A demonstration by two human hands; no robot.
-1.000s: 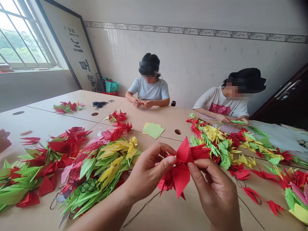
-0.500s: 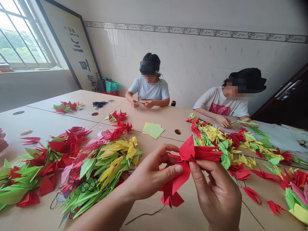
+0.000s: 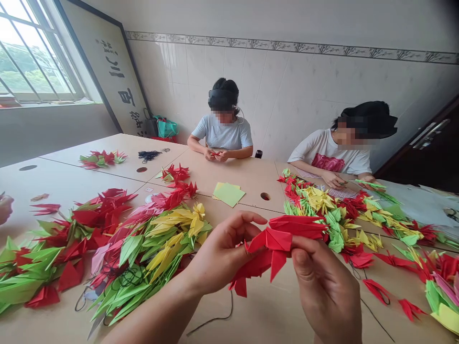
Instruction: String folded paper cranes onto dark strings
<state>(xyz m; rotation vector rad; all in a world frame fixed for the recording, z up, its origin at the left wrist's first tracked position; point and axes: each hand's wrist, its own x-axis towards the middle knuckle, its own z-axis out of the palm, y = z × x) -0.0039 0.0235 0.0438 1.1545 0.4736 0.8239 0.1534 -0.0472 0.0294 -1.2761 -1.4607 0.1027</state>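
Note:
Several red origami cranes [image 3: 278,239] are bunched together between my two hands, above the table. My left hand [image 3: 229,253] is closed around the lower left part of the bunch, its thumb hidden behind red paper. On the other side, my right hand [image 3: 319,272] pinches the right edge of a folded red piece between thumb and index finger. A dark cord [image 3: 224,316] trails from beneath the bunch onto the table. Left of my left hand lies a heap of green and yellow cranes [image 3: 161,243] with tangled black cord on it.
Red and green cranes [image 3: 82,224] fill the table's left side. A long colourful pile [image 3: 333,215] covers the right. Yellow and green paper squares [image 3: 229,195] lie ahead. Two people [image 3: 224,129] sit opposite, hands busy with paper. Another person's hand [image 3: 5,208] shows at the left edge.
The red bunch has turned in my hands; the upright red flap has come down. My right thumb has shifted slightly. The person opposite has brought both hands together.

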